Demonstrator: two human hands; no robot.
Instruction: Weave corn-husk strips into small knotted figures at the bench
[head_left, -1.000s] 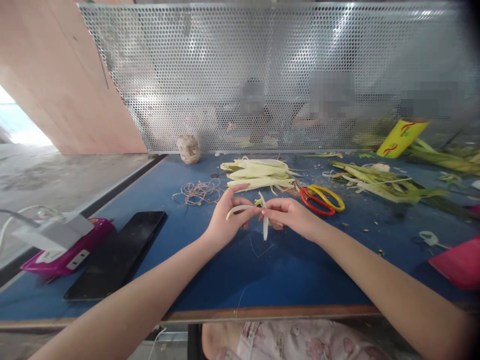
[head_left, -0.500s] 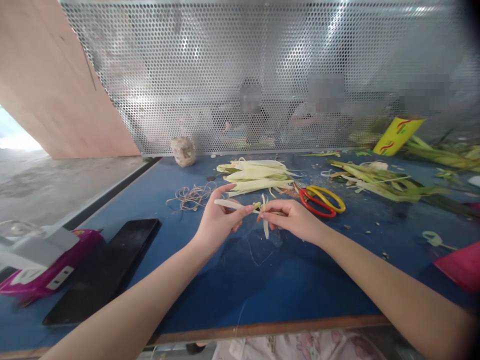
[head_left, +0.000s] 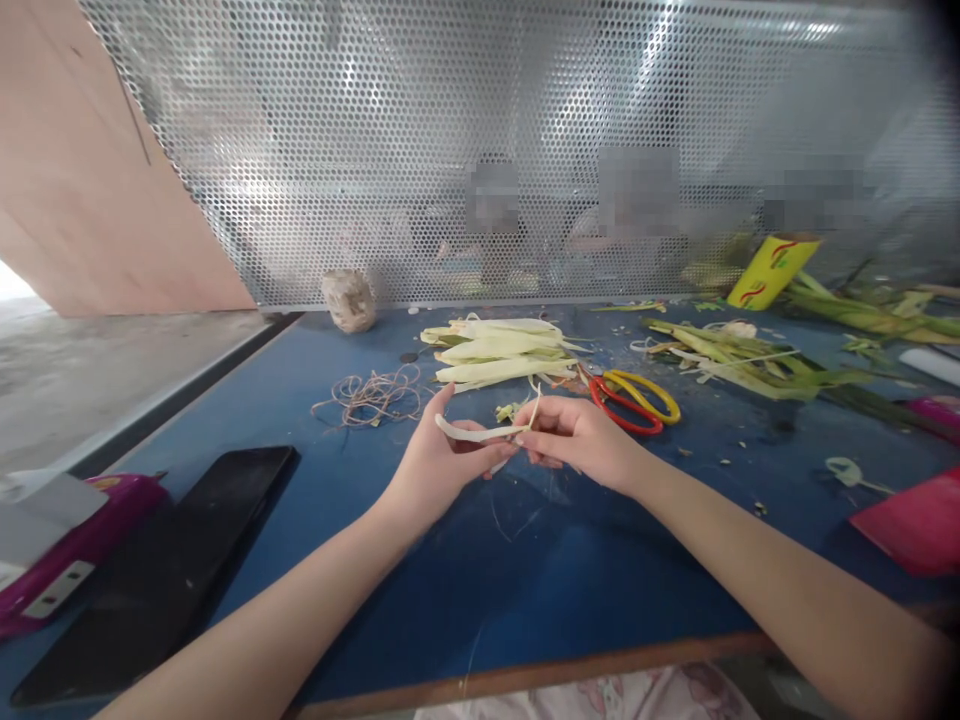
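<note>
Two hands meet over the middle of the blue table [head_left: 570,590], and between them is one pale strip [head_left: 476,433]. It hangs just above the table top, lying roughly level from hand to hand. The left hand [head_left: 439,465] has its fingers [head_left: 480,455] curled narrow under the strip's left part, thumb up beside it. The right hand [head_left: 581,440] pinches the strip's other end, fingers drawn tight together. A single thin sliver [head_left: 535,404] rises from that pinch.

Just behind the hands lies one pile of pale leaves [head_left: 499,355], too overlapped to count. Beside it on the right lies one pair of scissors [head_left: 634,398], with one red loop and one yellow. To the left sits one loose tangle of twine [head_left: 371,395], and farther back, against the mesh screen [head_left: 375,150], one ball of twine [head_left: 349,300].

On the near left are one black phone [head_left: 150,570] and one magenta device [head_left: 71,545], side by side. On the far right are one heap of green leaves [head_left: 750,360] and one yellow cup [head_left: 772,270], tilted.
</note>
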